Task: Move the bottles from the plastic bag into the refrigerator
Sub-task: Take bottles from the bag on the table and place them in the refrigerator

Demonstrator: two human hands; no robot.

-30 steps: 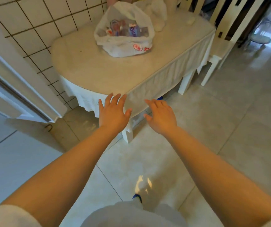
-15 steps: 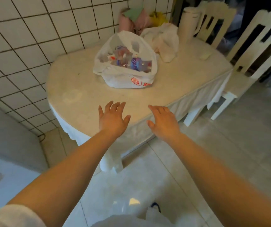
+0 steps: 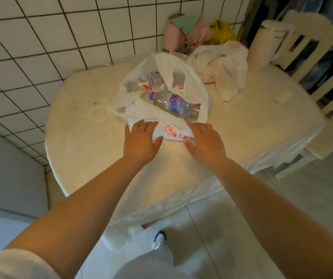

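fingers [image 3: 141, 125] of both hands straight, empty, at plastic bag [image 3: 181, 77] of bottles [image 3: 171, 103], crumpled cloth [image 3: 228, 65] behind

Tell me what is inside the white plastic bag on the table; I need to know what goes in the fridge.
The plastic bag holds clear bottles: one with a purple label lies on top, others show behind it. The bag's folds hide their full number.

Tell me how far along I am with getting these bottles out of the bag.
Nothing looks done yet: the clear water bottle with the purple label and the others lie inside the white plastic bag on the table. In hand: the left hand and right hand, both open, are at the bag's near edge. Every bottle is left to move; no refrigerator is in view.
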